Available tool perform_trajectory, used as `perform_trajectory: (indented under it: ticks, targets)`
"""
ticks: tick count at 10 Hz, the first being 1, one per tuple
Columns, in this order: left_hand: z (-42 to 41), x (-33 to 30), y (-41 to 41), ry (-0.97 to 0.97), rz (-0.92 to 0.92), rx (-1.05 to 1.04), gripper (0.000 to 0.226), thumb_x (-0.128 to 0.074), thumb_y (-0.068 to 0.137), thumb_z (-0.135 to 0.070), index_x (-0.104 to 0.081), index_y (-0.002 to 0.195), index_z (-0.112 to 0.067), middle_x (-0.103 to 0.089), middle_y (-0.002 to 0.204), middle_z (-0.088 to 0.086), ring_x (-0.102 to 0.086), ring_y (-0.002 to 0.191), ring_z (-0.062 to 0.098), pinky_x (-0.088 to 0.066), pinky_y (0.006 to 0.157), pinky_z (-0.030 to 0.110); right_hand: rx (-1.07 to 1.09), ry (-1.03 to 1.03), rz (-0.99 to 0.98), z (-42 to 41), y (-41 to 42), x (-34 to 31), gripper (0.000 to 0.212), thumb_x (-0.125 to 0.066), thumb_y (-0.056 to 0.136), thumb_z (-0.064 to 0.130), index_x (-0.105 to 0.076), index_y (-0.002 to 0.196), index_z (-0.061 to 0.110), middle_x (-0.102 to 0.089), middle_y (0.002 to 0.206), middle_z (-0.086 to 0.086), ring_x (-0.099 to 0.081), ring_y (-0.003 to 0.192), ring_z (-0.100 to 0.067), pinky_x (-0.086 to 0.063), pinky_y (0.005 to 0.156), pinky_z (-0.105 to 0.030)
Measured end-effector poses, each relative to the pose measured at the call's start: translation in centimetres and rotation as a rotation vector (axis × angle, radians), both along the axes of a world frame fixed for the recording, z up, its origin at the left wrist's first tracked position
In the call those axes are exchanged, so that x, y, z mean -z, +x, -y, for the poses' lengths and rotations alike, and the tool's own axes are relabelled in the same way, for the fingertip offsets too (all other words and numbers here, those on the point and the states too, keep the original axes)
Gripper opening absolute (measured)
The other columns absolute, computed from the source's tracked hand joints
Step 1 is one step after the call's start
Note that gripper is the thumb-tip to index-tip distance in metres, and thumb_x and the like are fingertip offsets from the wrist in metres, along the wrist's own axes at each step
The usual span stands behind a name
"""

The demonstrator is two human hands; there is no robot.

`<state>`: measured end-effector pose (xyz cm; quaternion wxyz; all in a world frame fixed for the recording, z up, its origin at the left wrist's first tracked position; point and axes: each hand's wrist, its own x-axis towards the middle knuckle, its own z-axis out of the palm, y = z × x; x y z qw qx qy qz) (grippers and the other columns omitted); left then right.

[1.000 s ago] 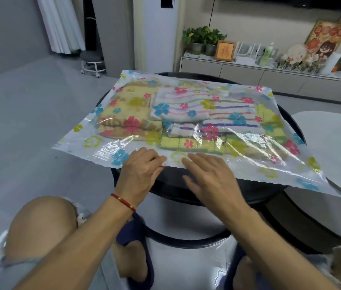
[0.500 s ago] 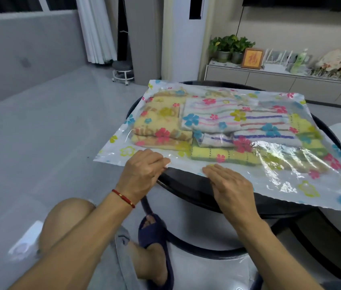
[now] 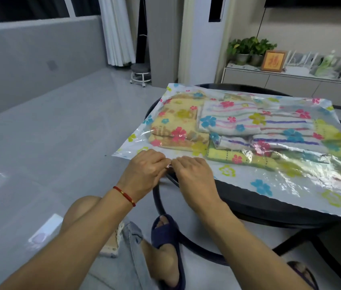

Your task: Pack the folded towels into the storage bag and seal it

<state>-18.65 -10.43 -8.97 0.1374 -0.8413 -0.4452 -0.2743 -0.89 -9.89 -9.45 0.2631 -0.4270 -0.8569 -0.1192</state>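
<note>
Clear flowered plastic: bag [image 3: 270, 176], flat on round black bench [image 3: 249, 197], towels [image 3: 238, 126] already inside. Left hand [image 3: 144, 170] and right hand [image 3: 192, 172], knuckles touching, fingers curled, each grip apparently pinching the bag's near edge toward its left corner, probably to press the closure shut from that end rightward.

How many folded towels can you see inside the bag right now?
4 visible in the clear flower-printed plastic storage bag: orange-yellow towel at left, pastel-striped white towel in the middle, purple-striped white towel to its right, yellow-green towel nearest. More may lie underneath.
</note>
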Motion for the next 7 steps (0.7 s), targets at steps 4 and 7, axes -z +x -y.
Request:
perform_trajectory:
  ticks: [4, 7]
  targets:
    - [1.1, -0.7, -10.2, -0.072, 0.059, -0.219, 0.026, -0.061, 0.091, -0.024, -0.077, 0.096, -0.005, -0.074, 0.089, 0.011, -0.072, 0.077, 0.031, -0.059, 0.062, 0.041, 0.069, 0.034, -0.124, -0.7, 1.4, 5.0, 0.033, -0.076, 0.072, -0.004, -0.07, 0.098, 0.016, -0.07, 0.088, 0.001, -0.064, 0.076, -0.023, -0.044, 0.056, -0.032]
    - [1.3, 0.7, -9.3, -0.09, 0.091, -0.333, 0.017, -0.074, 0.081, -0.011, -0.077, 0.097, -0.008, -0.075, 0.091, 0.011, -0.071, 0.079, 0.032, -0.059, 0.064, 0.042, 0.06, -0.108, -0.137, -0.6, 0.6, 4.9, 0.006, -0.07, 0.092, 0.016, -0.069, 0.097, 0.017, -0.068, 0.092, 0.0, -0.065, 0.079, -0.027, -0.05, 0.06, -0.039]
